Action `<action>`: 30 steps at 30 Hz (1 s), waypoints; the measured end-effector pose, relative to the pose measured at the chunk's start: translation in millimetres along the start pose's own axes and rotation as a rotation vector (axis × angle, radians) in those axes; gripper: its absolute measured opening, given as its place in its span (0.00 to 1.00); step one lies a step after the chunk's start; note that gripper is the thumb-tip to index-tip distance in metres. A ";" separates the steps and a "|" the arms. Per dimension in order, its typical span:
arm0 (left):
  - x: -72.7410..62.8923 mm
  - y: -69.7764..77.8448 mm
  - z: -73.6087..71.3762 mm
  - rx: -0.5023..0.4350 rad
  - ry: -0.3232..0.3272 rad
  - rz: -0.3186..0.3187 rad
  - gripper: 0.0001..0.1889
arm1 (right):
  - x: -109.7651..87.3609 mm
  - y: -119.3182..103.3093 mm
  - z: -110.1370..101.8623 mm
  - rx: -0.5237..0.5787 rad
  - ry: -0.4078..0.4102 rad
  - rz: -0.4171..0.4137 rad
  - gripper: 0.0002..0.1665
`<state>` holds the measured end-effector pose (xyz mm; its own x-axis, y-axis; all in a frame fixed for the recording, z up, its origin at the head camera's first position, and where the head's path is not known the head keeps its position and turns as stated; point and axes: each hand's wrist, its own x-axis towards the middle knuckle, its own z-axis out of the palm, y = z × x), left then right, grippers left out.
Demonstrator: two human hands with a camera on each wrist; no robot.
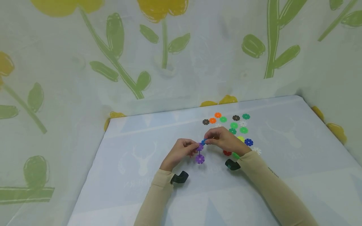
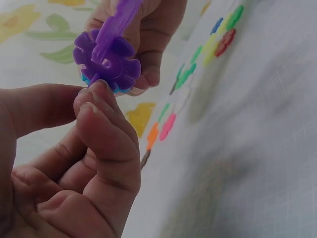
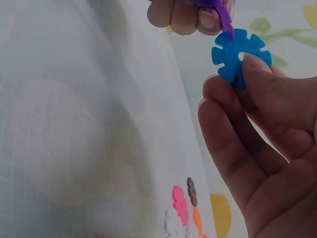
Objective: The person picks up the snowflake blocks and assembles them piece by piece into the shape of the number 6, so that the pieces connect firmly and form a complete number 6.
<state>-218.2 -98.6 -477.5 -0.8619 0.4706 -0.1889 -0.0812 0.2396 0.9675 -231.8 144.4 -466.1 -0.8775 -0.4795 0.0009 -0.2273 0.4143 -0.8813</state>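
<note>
One purple chain [image 1: 200, 159] of slotted discs is held up over the table [image 1: 175, 125] by the left hand [image 1: 181, 151], whose thumb and fingertips pinch its upper disc. Just right of the purple chain, the right hand [image 1: 225, 140] pinches a blue disc [image 3: 232, 57] between thumb and fingers; in the right wrist view its rim meets a purple edge of the chain, though how deep the slots sit cannot be told. The step in hand looks like joining the blue disc to the upper end of the purple chain. Next, I judge, the move calls for two slots matched crosswise and pressed straight together, with the left pinch kept firm so the chain does not twist at its other joints. Open room lies to the left of the purple chain and on the person's side of it. To its right and beyond it, space is tighter: loose discs [image 1: 233, 125] are spread there, an orange disc [image 1: 217, 115] on the far side and a red disc [image 1: 227, 153] close to the right sleeve [image 1: 271, 185], where a low sweep could nudge it. The table's far edge runs well beyond the purple chain, near a flower-printed sheet [image 1: 209, 62].
</note>
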 end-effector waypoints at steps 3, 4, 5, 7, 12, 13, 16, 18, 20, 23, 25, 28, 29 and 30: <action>-0.2 0.5 0.3 -0.004 0.004 0.004 0.14 | -0.7 -1.5 -0.1 -0.009 0.003 0.007 0.06; -0.1 0.4 0.5 -0.007 0.006 0.006 0.14 | -0.8 -2.0 -0.1 -0.006 0.006 0.008 0.06; -0.1 0.5 0.6 -0.009 0.010 0.007 0.14 | -1.0 -2.8 0.1 -0.002 0.010 0.005 0.06; 0.2 0.7 1.1 -0.021 0.017 0.006 0.14 | -0.7 -3.2 0.5 0.005 0.017 -0.004 0.06; 1.3 0.4 3.1 -0.071 0.044 -0.008 0.13 | 0.2 -2.1 3.8 0.018 0.057 0.003 0.07; 1.4 0.5 3.6 -0.082 0.049 -0.012 0.13 | -0.1 -2.1 4.2 0.016 0.065 0.008 0.07; 1.2 1.7 5.7 -0.112 0.068 -0.027 0.13 | -1.5 -3.8 5.0 0.027 0.076 0.021 0.07; 1.1 2.5 6.9 -0.126 0.076 -0.037 0.12 | -2.1 -5.0 5.0 0.034 0.078 0.032 0.07; 0.7 3.6 7.9 -0.141 0.085 -0.047 0.12 | -2.2 -5.3 5.2 0.037 0.081 0.043 0.07; 0.2 5.0 9.2 -0.147 0.093 -0.051 0.13 | -2.1 -5.7 5.6 0.041 0.083 0.066 0.07; -0.4 6.4 9.9 -0.154 0.099 -0.060 0.13 | -2.4 -5.9 6.0 0.045 0.084 0.073 0.08; -0.8 7.8 10.8 -0.155 0.113 -0.079 0.13 | -3.8 -7.0 6.7 0.062 0.089 0.076 0.08; -0.6 7.8 11.1 -0.156 0.119 -0.085 0.13 | -4.1 -7.3 7.1 0.072 0.094 0.076 0.08; -0.7 8.1 11.4 -0.157 0.126 -0.089 0.13 | -4.4 -7.4 7.6 0.079 0.099 0.075 0.08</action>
<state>-212.6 -87.3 -471.5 -0.9030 0.3409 -0.2614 -0.2278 0.1359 0.9642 -223.0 137.5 -463.2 -0.9290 -0.3694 -0.0230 -0.1291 0.3817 -0.9152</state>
